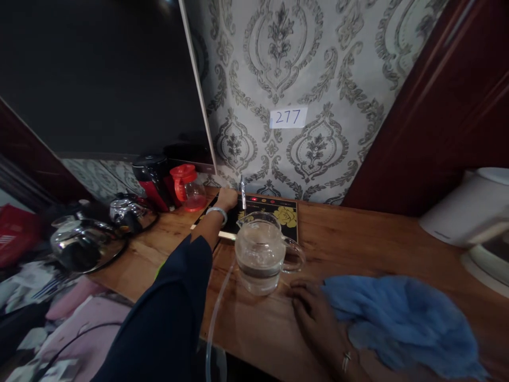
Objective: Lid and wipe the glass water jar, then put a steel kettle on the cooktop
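Observation:
My left hand (228, 198) reaches to the far left side of a black panel (285, 216) with gold flowers and small lit buttons. Its fingers look curled into a closed shape, and what they hold, if anything, is hidden. Just right of it a slim metal spout (243, 192) stands upright. A clear glass pot (260, 260), partly filled with water, sits on the counter in front of the panel. My right hand (312, 305) lies on the wood beside the pot, fingers loosely laid down and holding nothing visible. It is near a blue cloth (405, 318).
On the wooden counter (338, 228) at left stand a red-lidded glass jug (193, 191), a black-and-red kettle (153, 180) and shiny metal kettles (75, 244). A white kettle (469, 207) stands at right. A clear hose (214, 323) hangs over the front edge.

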The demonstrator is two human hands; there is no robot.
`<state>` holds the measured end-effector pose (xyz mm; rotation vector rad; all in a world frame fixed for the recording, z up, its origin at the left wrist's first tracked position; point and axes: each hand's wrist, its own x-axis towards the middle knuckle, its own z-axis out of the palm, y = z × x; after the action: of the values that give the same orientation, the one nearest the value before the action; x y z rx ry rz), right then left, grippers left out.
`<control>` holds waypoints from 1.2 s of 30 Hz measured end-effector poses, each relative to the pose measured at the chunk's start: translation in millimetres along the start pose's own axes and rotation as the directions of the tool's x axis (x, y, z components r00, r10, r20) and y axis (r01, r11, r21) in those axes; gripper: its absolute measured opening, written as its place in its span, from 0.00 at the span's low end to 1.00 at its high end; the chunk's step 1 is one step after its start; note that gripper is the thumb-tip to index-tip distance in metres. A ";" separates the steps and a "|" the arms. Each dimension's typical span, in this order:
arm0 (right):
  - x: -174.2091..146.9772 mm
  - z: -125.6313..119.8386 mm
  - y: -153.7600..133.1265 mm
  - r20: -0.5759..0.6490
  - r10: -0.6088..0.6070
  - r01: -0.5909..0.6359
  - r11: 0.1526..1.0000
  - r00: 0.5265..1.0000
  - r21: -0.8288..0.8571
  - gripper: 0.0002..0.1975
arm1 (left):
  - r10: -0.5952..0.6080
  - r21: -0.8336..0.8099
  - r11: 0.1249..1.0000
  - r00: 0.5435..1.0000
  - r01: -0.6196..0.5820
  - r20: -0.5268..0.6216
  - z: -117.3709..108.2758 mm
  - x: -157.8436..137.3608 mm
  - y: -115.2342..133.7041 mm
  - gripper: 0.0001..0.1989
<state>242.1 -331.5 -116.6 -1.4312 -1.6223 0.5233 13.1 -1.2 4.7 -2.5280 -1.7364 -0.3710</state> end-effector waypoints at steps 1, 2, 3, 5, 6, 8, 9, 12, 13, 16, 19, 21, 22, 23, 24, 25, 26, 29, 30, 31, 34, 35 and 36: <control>0.8 -0.1 -0.3 0.001 -0.002 0.002 1.000 1.000 0.000 0.13 | -0.010 0.017 1.000 1.000 0.010 -0.004 -4.7 -5.5 2.3 0.16; 1.7 0.0 -0.6 0.001 -0.004 0.004 1.000 1.000 0.001 0.13 | -0.018 0.039 0.999 1.000 0.018 -0.011 -9.7 -12.0 4.4 0.17; 2.7 0.1 -0.7 0.000 -0.005 0.005 1.000 1.000 0.003 0.13 | -0.021 0.060 0.998 1.000 0.022 -0.021 -14.8 -19.3 5.8 0.17; 4.8 0.7 -0.4 -0.003 -0.014 0.014 1.000 1.000 0.004 0.13 | -0.015 0.082 0.996 0.999 0.019 -0.046 -25.1 -36.0 5.5 0.19; 5.7 1.0 0.1 -0.010 -0.022 0.022 1.000 1.000 0.003 0.13 | -0.016 0.079 0.997 0.998 0.021 -0.059 -30.3 -45.0 3.2 0.21; 7.3 1.4 1.9 -0.029 -0.039 0.039 0.999 0.999 -0.003 0.12 | -0.035 0.034 0.999 0.996 0.038 -0.077 -40.4 -64.3 -6.5 0.22; 7.9 1.4 3.2 -0.032 -0.046 0.046 0.999 0.998 -0.007 0.12 | -0.054 0.000 0.999 0.995 0.054 -0.080 -45.4 -74.8 -13.9 0.23; 9.1 1.0 8.3 -0.039 -0.053 0.052 0.998 0.998 -0.024 0.13 | -0.134 -0.121 0.985 0.987 0.122 -0.093 -59.3 -111.7 -42.5 0.23; 9.6 0.8 10.1 -0.033 -0.059 0.058 0.998 0.998 -0.029 0.13 | -0.171 -0.157 0.975 0.980 0.154 -0.104 -63.2 -126.2 -52.8 0.23; 11.4 -0.2 15.1 -0.007 -0.087 0.086 0.995 0.996 -0.042 0.13 | -0.276 -0.207 0.946 0.953 0.247 -0.125 -70.0 -174.7 -79.9 0.22; 13.0 -1.1 18.2 0.013 -0.105 0.105 0.993 0.994 -0.052 0.13 | -0.313 -0.168 0.941 0.942 0.292 -0.117 -66.6 -223.5 -94.8 0.22; 13.7 -1.2 19.4 0.012 -0.108 0.109 0.992 0.994 -0.059 0.13 | -0.324 -0.138 0.941 0.941 0.309 -0.101 -58.7 -251.0 -96.6 0.22; 13.9 -1.1 19.9 0.010 -0.110 0.110 0.992 0.994 -0.060 0.13 | -0.323 -0.131 0.941 0.942 0.311 -0.090 -53.7 -262.2 -95.3 0.22; 14.1 -0.8 20.2 0.010 -0.110 0.111 0.992 0.994 -0.060 0.13 | -0.320 -0.131 0.942 0.944 0.308 -0.076 -48.3 -271.6 -92.8 0.24; 14.3 -0.5 20.5 0.012 -0.110 0.111 0.992 0.994 -0.060 0.13 | -0.312 -0.132 0.944 0.949 0.304 -0.050 -42.8 -279.1 -89.4 0.26; 14.6 -0.2 20.7 0.014 -0.110 0.110 0.992 0.994 -0.059 0.13 | -0.309 -0.128 0.944 0.951 0.303 -0.025 -37.4 -284.8 -85.4 0.28; 14.9 0.1 20.7 0.014 -0.109 0.110 0.992 0.994 -0.060 0.13 | -0.310 -0.120 0.944 0.951 0.308 0.002 -32.3 -288.9 -81.1 0.30; 16.1 0.9 19.7 0.005 -0.112 0.112 0.991 0.994 -0.069 0.12 | -0.334 -0.064 0.940 0.942 0.336 0.043 -20.2 -293.2 -68.8 0.30; 16.6 1.0 19.0 0.002 -0.114 0.114 0.991 0.993 -0.072 0.12 | -0.337 -0.037 0.940 0.941 0.339 0.039 -17.2 -292.9 -65.5 0.31; 17.1 1.1 18.3 0.000 -0.115 0.115 0.991 0.993 -0.075 0.11 | -0.336 -0.010 0.942 0.941 0.337 0.029 -14.6 -292.2 -62.6 0.31; 18.5 1.1 16.0 -0.011 -0.116 0.115 0.990 0.993 -0.082 0.11 | -0.332 0.033 0.943 0.943 0.332 -0.014 -8.9 -289.1 -57.2 0.32; 18.9 0.9 15.2 -0.014 -0.118 0.116 0.990 0.993 -0.086 0.11 | -0.339 0.028 0.940 0.940 0.340 -0.029 -7.4 -288.3 -56.4 0.31; 19.4 0.7 14.4 -0.015 -0.121 0.119 0.989 0.993 -0.090 0.11 | -0.350 0.014 0.936 0.935 0.351 -0.048 -6.1 -287.8 -56.0 0.30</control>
<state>250.7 -309.6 -121.7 -1.3889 -1.7215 0.3698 -137.6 -244.5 -59.5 -2.1680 -2.1615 -0.4166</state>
